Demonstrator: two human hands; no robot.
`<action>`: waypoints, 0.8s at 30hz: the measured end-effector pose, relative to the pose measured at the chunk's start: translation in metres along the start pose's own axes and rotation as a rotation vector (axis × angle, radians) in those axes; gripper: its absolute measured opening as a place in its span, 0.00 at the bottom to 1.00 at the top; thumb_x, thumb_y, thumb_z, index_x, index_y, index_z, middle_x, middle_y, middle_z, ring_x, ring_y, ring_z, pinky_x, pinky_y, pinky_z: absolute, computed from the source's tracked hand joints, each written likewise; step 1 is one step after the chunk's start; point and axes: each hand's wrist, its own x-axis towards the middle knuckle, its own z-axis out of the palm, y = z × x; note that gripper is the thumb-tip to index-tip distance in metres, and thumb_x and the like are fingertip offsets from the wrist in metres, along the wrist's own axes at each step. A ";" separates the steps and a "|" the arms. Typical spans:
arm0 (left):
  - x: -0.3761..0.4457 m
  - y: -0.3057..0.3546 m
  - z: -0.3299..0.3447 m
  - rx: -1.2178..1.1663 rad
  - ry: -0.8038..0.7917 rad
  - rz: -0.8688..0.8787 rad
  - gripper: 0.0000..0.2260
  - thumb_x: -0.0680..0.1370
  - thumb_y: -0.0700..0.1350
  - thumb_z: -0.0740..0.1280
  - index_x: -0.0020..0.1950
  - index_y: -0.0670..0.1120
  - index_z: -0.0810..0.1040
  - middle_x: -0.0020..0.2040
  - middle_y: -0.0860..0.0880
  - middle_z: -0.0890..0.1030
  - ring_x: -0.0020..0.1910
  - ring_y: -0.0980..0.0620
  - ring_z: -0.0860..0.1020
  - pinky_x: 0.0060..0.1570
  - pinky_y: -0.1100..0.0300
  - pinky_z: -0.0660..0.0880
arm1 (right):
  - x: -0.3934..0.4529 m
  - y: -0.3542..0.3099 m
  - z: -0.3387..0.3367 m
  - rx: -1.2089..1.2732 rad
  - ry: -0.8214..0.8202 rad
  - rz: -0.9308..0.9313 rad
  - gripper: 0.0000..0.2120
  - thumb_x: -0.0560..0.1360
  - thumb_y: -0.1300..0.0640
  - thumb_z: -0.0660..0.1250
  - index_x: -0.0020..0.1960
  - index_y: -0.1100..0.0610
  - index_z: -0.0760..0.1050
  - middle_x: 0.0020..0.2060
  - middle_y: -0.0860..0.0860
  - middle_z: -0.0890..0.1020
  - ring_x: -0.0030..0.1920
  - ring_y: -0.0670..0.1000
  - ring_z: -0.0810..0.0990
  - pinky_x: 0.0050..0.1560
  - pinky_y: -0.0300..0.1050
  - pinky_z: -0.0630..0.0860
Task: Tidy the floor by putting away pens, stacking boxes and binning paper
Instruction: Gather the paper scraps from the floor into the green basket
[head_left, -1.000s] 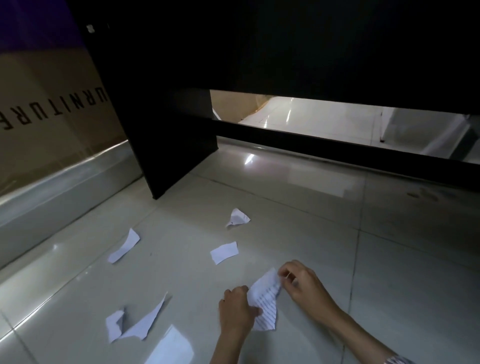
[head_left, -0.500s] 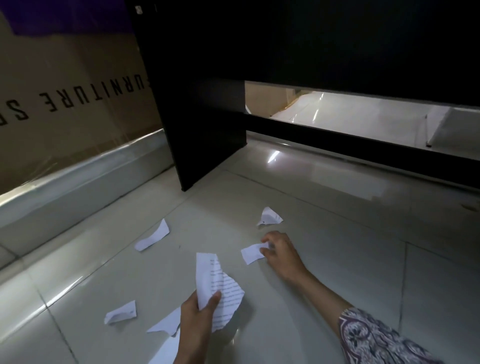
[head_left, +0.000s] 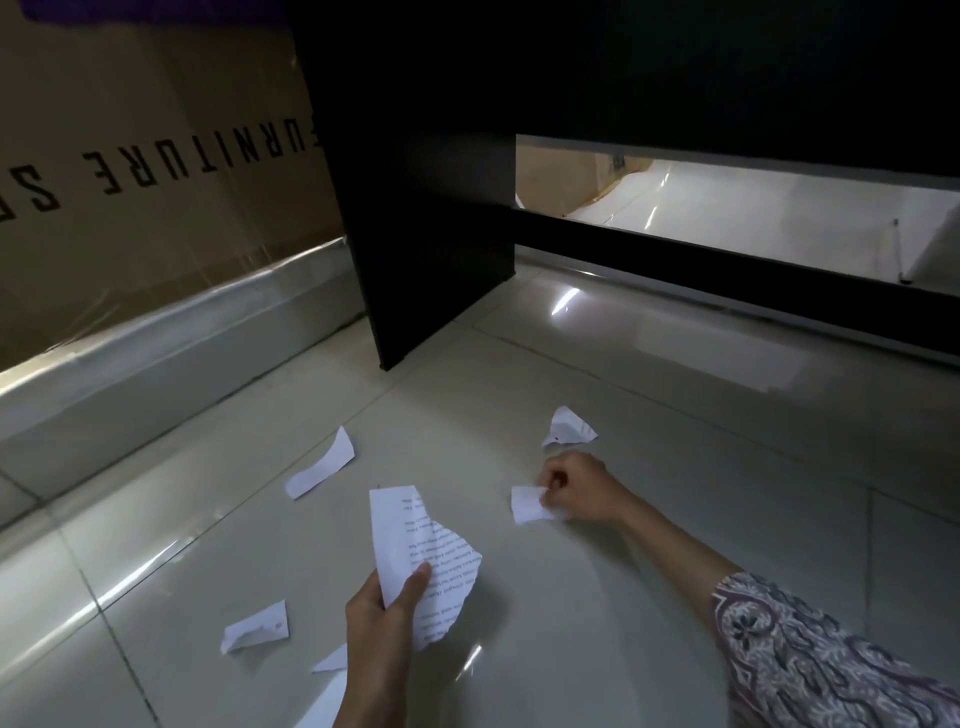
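Note:
My left hand (head_left: 382, 618) grips a torn printed sheet (head_left: 421, 556) and holds it upright above the tiled floor (head_left: 649, 519). My right hand (head_left: 579, 486) reaches forward and pinches a small white paper scrap (head_left: 527, 504) that lies on the floor. Other torn scraps lie loose: a folded one (head_left: 569, 428) just beyond my right hand, a long strip (head_left: 322, 465) to the left, a crumpled piece (head_left: 257, 631) at lower left, and more pieces (head_left: 327, 691) partly hidden behind my left wrist.
A black desk panel (head_left: 415, 234) stands on the floor straight ahead, with a low black crossbar (head_left: 727, 260) to the right. On the left a large cardboard box (head_left: 130, 156) with printed letters sits behind a raised metal ledge (head_left: 171, 353).
My left hand took the printed sheet alone and lifted it upright. My right hand left the sheet, reached forward and closed its fingers on the small scrap. The camera view shifted left.

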 end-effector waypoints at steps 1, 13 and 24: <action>0.003 0.000 0.000 -0.009 -0.003 0.000 0.04 0.74 0.36 0.68 0.48 0.41 0.79 0.34 0.51 0.84 0.38 0.47 0.81 0.28 0.64 0.76 | 0.001 0.000 -0.006 0.174 0.017 -0.018 0.13 0.68 0.68 0.67 0.32 0.51 0.73 0.32 0.47 0.74 0.38 0.49 0.72 0.45 0.43 0.65; 0.028 -0.003 -0.020 0.017 0.046 0.001 0.03 0.72 0.33 0.69 0.42 0.40 0.81 0.37 0.49 0.84 0.39 0.44 0.81 0.40 0.58 0.77 | 0.062 0.013 -0.030 0.222 0.395 0.138 0.19 0.67 0.70 0.68 0.25 0.54 0.67 0.36 0.55 0.74 0.41 0.49 0.72 0.36 0.40 0.65; 0.026 0.016 -0.027 0.036 0.031 0.004 0.04 0.73 0.33 0.67 0.45 0.41 0.79 0.39 0.46 0.82 0.38 0.48 0.80 0.36 0.58 0.74 | 0.037 0.007 0.006 0.364 0.523 0.062 0.10 0.66 0.74 0.65 0.46 0.67 0.77 0.37 0.55 0.77 0.40 0.51 0.75 0.29 0.26 0.67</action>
